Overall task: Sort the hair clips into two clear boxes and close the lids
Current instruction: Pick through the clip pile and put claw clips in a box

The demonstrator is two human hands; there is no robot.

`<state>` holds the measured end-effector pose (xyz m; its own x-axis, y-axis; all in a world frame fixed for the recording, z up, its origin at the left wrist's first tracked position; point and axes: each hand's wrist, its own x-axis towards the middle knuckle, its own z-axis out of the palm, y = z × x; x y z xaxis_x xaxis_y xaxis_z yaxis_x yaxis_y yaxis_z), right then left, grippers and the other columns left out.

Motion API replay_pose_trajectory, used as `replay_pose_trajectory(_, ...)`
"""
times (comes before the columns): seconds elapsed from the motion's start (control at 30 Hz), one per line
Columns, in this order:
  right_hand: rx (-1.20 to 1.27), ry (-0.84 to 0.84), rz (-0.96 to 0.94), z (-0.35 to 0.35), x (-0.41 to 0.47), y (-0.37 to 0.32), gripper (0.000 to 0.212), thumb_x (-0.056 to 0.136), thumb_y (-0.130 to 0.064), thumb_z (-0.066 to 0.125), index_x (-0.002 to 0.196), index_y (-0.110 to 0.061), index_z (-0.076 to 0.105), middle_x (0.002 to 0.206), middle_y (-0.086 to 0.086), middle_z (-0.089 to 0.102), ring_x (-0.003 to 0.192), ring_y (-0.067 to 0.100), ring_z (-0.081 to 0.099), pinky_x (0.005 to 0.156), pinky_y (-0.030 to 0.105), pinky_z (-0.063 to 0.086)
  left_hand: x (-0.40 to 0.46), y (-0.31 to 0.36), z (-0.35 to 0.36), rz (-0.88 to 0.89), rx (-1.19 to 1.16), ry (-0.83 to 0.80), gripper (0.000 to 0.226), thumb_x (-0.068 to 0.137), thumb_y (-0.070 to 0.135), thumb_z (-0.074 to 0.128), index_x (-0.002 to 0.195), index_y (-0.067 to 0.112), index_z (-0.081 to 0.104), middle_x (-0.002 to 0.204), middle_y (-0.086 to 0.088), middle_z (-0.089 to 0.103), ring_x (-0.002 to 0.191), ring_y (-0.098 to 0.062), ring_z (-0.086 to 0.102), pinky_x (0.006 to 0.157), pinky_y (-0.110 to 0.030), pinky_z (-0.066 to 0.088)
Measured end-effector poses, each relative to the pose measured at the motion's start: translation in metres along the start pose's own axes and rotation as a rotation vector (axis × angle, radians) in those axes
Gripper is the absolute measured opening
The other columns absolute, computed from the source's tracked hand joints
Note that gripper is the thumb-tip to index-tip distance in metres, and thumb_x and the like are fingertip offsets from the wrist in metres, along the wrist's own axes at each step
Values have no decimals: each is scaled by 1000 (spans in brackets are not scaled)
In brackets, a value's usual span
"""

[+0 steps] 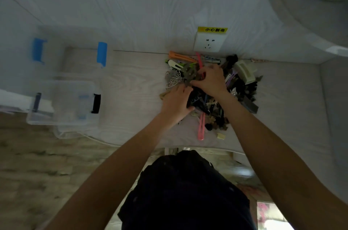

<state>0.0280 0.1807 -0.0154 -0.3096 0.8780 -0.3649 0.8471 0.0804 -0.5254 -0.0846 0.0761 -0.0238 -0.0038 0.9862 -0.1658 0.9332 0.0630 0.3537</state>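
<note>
Presently, both hands in the hair clip pile point(211, 88) on the bench point(131, 82), left hand point(177, 100) flat on clips, right hand point(211, 80) pinching one, two clear boxes point(64, 101) apart at left.

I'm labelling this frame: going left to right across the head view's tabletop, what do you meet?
Blue-latched clear box and black-latched clear box → left hand → right hand on the hair clip pile → cream claw clip.

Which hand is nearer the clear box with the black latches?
Left. The left hand is at the pile of hair clips' left edge, on the side facing the box with black latches. The right hand lies atop the pile, farther right.
</note>
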Motion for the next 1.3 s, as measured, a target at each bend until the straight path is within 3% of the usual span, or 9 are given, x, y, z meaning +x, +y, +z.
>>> replay_pose_trajectory(0.17, 994, -80, 203, -26, -10, -2, 32, 87, -24, 62, 107, 0, 57, 76, -2, 64, 64, 8, 62, 56, 21, 50, -13, -4, -29, -49, -356, 50, 44, 80, 38, 68, 120, 20, 58, 116, 3, 62, 105, -15, 58, 84, -24, 44)
replay_pose_trajectory(0.3, 1293, -83, 179, -38, -28, -6, 36, 91, -16, 55, 122, 0, 47, 105, 14, 63, 87, 24, 67, 75, 34, 58, -32, -11, -74, -225, -754, 213, 32, 83, 27, 67, 114, 23, 58, 97, 12, 64, 83, 9, 60, 74, -6, 46)
replay_pose_trajectory(0.43, 1203, -167, 38, -35, -44, -56, 16, 89, -16, 59, 103, -10, 55, 100, 6, 68, 85, 22, 71, 73, 30, 58, -57, -59, -138, -437, -1131, 565, 22, 90, 14, 57, 109, 24, 51, 87, 8, 65, 70, 5, 64, 66, -14, 52)
replay_pose_trajectory(0.53, 1127, -287, -49, -22, -43, -118, 25, 87, -19, 63, 108, -8, 54, 100, 7, 69, 76, 21, 71, 64, 27, 58, -70, -120, -173, -590, -1108, 705, 19, 94, 13, 52, 113, 11, 51, 83, 4, 62, 61, 2, 64, 59, -16, 53)
replay_pose_trajectory(0.77, 613, -144, -330, 46, -10, -241, 39, 78, -17, 73, 106, -9, 48, 98, 6, 59, 80, 20, 59, 70, 32, 52, -58, -240, -184, -726, -594, 560, 35, 89, 27, 59, 119, 9, 57, 113, -11, 65, 100, -27, 63, 92, -39, 51)
replay_pose_trajectory(0.93, 192, 65, -537, 82, 11, -283, 35, 80, -20, 67, 110, -10, 54, 105, 12, 61, 89, 24, 58, 73, 30, 43, -36, -279, -180, -607, -220, 350, 33, 90, 28, 55, 119, 12, 53, 107, -10, 66, 99, -28, 62, 77, -29, 43)
replay_pose_trajectory(1.07, -79, 63, -569, 104, 20, -295, 35, 84, -13, 59, 118, -6, 54, 115, 16, 56, 96, 31, 59, 80, 36, 48, -23, -301, -171, -504, -12, 135, 35, 94, 31, 47, 120, 8, 52, 105, -17, 65, 98, -31, 60, 73, -32, 41)
replay_pose_trajectory(1.2, -202, 71, -577, 120, 23, -299, 35, 85, -2, 51, 120, -5, 54, 118, 18, 53, 98, 32, 57, 84, 35, 48, -22, -316, -168, -419, -10, 198, 28, 95, 24, 45, 114, 7, 57, 103, -18, 64, 96, -34, 60, 76, -40, 47)
replay_pose_trajectory(1.3, -266, -40, -575, 128, 24, -307, 49, 87, -12, 53, 134, -4, 41, 135, 17, 44, 112, 33, 53, 90, 34, 43, -34, -317, -170, -399, -98, 358, 30, 95, 21, 44, 120, 13, 55, 112, -15, 64, 99, -32, 60, 79, -41, 50)
